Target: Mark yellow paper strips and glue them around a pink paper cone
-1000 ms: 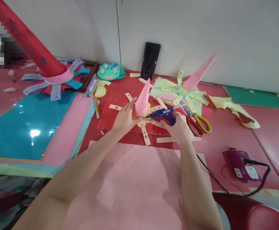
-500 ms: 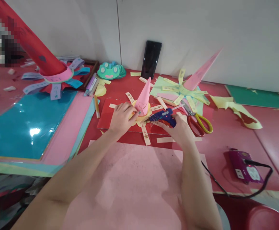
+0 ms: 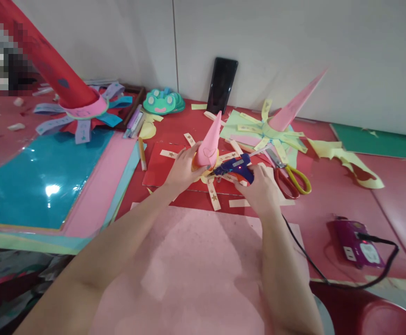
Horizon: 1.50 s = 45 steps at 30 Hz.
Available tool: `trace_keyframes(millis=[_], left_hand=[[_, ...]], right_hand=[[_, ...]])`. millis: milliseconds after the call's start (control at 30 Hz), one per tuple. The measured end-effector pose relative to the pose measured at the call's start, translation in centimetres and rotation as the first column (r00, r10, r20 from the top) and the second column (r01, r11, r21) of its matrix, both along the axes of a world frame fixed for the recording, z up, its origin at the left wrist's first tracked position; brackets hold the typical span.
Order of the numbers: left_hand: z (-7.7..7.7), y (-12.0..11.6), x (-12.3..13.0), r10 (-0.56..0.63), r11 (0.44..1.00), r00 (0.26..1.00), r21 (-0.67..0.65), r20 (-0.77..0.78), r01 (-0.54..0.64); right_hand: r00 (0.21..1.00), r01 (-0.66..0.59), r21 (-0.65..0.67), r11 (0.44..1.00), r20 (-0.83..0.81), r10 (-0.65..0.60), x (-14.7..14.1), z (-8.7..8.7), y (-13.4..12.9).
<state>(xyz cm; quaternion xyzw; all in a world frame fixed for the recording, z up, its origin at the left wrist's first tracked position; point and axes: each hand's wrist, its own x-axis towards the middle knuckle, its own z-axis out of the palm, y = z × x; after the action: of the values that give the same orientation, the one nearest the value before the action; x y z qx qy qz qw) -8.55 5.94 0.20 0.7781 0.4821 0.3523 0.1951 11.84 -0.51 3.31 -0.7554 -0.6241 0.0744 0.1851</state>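
Note:
A pink paper cone (image 3: pixel 210 144) with a heart drawn on it stands over a yellow base, with cream paper strips (image 3: pixel 214 195) spreading around it on a red board (image 3: pixel 154 170). My left hand (image 3: pixel 185 166) is closed on the lower left side of the cone. In my right hand (image 3: pixel 259 186) is a blue glue gun (image 3: pixel 236 165), its nozzle pointing left at the foot of the cone. The fingertips of my left hand are close to the nozzle.
Red-and-yellow scissors (image 3: pixel 294 181) lie right of the glue gun. Behind are a phone (image 3: pixel 222 83) and another pink cone (image 3: pixel 295 104). A purple power box (image 3: pixel 358 244) with a cable sits right; a red cone (image 3: pixel 73 88) stands left.
My left hand has moved from beside the cone to grip its lower edge, and the yellow base looks lifted on that side. The glue gun's nozzle has shifted slightly left, towards the cone's foot.

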Motion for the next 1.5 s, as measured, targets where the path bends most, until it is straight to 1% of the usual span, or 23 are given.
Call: trace_keyframes(millis=[100, 233, 433, 633, 800, 933, 1100, 1200, 1500], left_hand=[[-0.07, 0.04, -0.03, 0.005, 1.000, 1.000, 0.003, -0.027, -0.005], [-0.15, 0.03, -0.08, 0.011, 1.000, 0.999, -0.014, -0.045, -0.012], [-0.19, 0.01, -0.08, 0.025, 1.000, 0.998, -0.016, -0.062, -0.026], [-0.24, 0.22, -0.46, -0.044, 0.999, 0.993, 0.017, -0.109, 0.046], [-0.37, 0.36, -0.54, -0.005, 1.000, 0.990, 0.006, -0.140, 0.006], [-0.21, 0.24, -0.45, 0.002, 1.000, 0.990, 0.002, -0.138, -0.002], [-0.12, 0.22, -0.45, 0.001, 1.000, 0.991, -0.001, -0.131, -0.001], [-0.15, 0.24, -0.43, -0.003, 1.000, 0.992, -0.001, -0.127, 0.003], [0.05, 0.16, -0.38, -0.003, 1.000, 0.992, 0.003, -0.130, 0.003]], right_hand=[[0.999, -0.017, 0.051, 0.999, 0.030, 0.015, -0.04, -0.19, -0.02], [0.998, -0.029, 0.071, 0.997, 0.052, 0.025, -0.07, -0.23, -0.05], [0.998, -0.036, 0.070, 0.997, 0.052, 0.032, -0.08, -0.22, -0.08], [1.000, -0.013, 0.047, 0.999, 0.001, 0.013, -0.11, -0.11, -0.04], [1.000, -0.018, 0.062, 0.998, -0.012, 0.019, 0.02, -0.09, -0.07], [1.000, -0.022, 0.091, 0.996, 0.003, 0.022, 0.11, -0.20, -0.09], [0.997, -0.068, 0.130, 0.989, 0.050, 0.061, 0.10, -0.56, -0.10], [0.996, -0.073, 0.146, 0.987, 0.054, 0.066, 0.13, -0.75, -0.10], [0.996, -0.085, 0.130, 0.988, 0.032, 0.081, 0.05, -0.43, -0.13]])
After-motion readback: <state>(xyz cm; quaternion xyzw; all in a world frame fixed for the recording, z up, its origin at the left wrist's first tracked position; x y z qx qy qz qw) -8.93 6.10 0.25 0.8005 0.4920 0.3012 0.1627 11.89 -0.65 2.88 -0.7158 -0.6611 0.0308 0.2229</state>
